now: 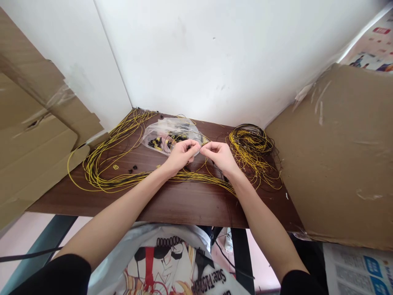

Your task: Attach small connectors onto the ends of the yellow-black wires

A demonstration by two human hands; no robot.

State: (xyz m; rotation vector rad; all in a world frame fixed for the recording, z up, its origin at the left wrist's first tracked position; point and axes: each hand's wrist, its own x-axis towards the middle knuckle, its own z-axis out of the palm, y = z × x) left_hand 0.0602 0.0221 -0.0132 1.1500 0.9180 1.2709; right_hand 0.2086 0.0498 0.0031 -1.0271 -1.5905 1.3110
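Observation:
My left hand [184, 155] and my right hand [220, 155] meet fingertip to fingertip above the brown table, each closed in a pinch. A thin dark wire [184, 131] loops up around them, and its end seems to run into my right fingers. What my left fingers pinch is too small and covered to make out. Right behind my left hand lies a clear plastic bag [149, 133] with small black and yellow connector pieces [156, 143] in it. A long bundle of yellow and black wires [196, 176] passes under both wrists.
The bundle curves back along the left side [95, 159]. A second tangled wire coil [250, 141] lies at the right. Loose black pieces [132, 168] and a yellow piece [115, 167] rest on the table [184, 205]. Cardboard [334, 159] flanks both sides; a white wall [196, 61] stands behind.

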